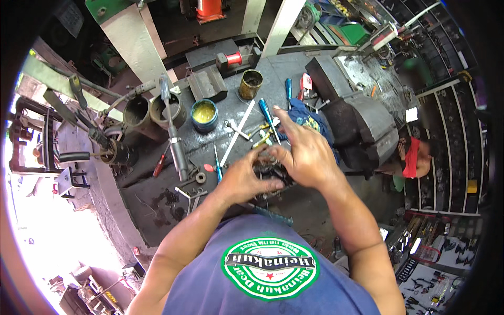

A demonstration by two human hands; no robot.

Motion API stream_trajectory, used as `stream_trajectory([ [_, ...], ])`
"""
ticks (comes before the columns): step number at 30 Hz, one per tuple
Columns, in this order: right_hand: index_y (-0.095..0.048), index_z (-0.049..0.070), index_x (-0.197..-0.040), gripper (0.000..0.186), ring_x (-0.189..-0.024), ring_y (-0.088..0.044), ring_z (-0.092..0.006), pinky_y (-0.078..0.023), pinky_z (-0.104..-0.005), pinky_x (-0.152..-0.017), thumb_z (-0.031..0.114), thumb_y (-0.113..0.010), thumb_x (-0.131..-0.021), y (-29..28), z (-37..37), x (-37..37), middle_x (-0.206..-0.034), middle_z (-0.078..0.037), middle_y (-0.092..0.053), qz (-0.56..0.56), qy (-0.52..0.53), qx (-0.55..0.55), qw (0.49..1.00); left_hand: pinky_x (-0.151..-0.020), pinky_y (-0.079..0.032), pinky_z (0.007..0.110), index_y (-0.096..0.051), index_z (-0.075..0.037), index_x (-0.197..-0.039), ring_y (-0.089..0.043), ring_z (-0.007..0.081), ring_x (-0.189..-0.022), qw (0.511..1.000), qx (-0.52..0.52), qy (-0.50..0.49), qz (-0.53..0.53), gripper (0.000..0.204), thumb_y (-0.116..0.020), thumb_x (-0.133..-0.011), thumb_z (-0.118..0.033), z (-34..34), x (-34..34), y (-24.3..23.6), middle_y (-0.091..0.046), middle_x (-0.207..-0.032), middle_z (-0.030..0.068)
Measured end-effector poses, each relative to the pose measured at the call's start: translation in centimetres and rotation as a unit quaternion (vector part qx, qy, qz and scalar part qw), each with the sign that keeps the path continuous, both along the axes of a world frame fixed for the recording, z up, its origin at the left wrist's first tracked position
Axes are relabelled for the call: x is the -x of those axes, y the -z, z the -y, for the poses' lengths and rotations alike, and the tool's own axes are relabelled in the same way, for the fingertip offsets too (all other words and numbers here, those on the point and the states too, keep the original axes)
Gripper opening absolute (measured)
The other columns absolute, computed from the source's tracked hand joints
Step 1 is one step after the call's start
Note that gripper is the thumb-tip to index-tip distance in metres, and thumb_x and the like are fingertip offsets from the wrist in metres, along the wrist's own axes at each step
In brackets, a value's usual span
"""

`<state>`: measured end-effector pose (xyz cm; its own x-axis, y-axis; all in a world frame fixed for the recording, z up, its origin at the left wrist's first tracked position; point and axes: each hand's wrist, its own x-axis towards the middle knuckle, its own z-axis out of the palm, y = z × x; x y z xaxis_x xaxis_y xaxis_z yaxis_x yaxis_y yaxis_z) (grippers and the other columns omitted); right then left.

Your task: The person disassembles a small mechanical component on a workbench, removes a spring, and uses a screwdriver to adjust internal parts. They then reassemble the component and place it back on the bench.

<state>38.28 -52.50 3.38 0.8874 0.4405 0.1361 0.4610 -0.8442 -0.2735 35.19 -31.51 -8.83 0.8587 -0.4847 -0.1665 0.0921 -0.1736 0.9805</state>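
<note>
Left of the black bench vise (362, 123), your grey workbench (283, 65) spreads out, loaded with tools. Dark-blue cloth (311, 118) is bunched just left of the vise. Your right hand (312, 157) is left of the vise, toward your side: index finger stretched out, thumb reaching across toward your left; other fingers mostly hidden, can't tell if they grip anything. Your left hand (239, 181) is further left of the vise: thumb and fingers half open in a C around a dark metal part (271, 171); can't tell if they clamp it. That part sits between your hands, left of the vise, partly covered, exact type unclear. Blue tin of yellow grease (204, 115): well left of the vise. Blue-handled screwdriver (266, 111): left of the vise, nearer it than the tin. Round steel washer (200, 177): well left of the vise, toward your side.
</note>
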Motion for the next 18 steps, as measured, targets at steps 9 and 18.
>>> stream_trajectory([
  [9,-0.055,0.002,-0.162,0.065,-0.123,-0.070,-0.0226,-0.051,-0.0392,-0.115,0.052,-0.047,-0.122,4.7,7.5,-0.6,-0.126,-0.012,-0.075,-0.220,0.023,-0.635,0.740,-0.119,-0.051,0.043,-0.052,0.003,-0.164,-0.069,0.0319,-0.138,1.000,0.005,-0.011,-0.012,0.107,-0.100,-0.082,-0.045,-0.1,0.3,-0.5,-0.072,-0.147,0.0244],
  [18,-0.024,0.001,-0.178,0.111,-0.162,-0.044,-0.0297,-0.035,-0.0415,-0.134,0.001,-0.087,-0.086,18.4,8.2,8.8,-0.175,-0.021,-0.045,-0.285,0.021,-0.446,0.848,-0.134,-0.031,0.053,-0.035,-0.002,-0.174,-0.045,0.0351,-0.162,0.968,0.004,-0.079,0.236,0.126,-0.102,-0.077,-0.044,0.6,0.4,-3.8,-0.050,-0.171,0.0206],
])
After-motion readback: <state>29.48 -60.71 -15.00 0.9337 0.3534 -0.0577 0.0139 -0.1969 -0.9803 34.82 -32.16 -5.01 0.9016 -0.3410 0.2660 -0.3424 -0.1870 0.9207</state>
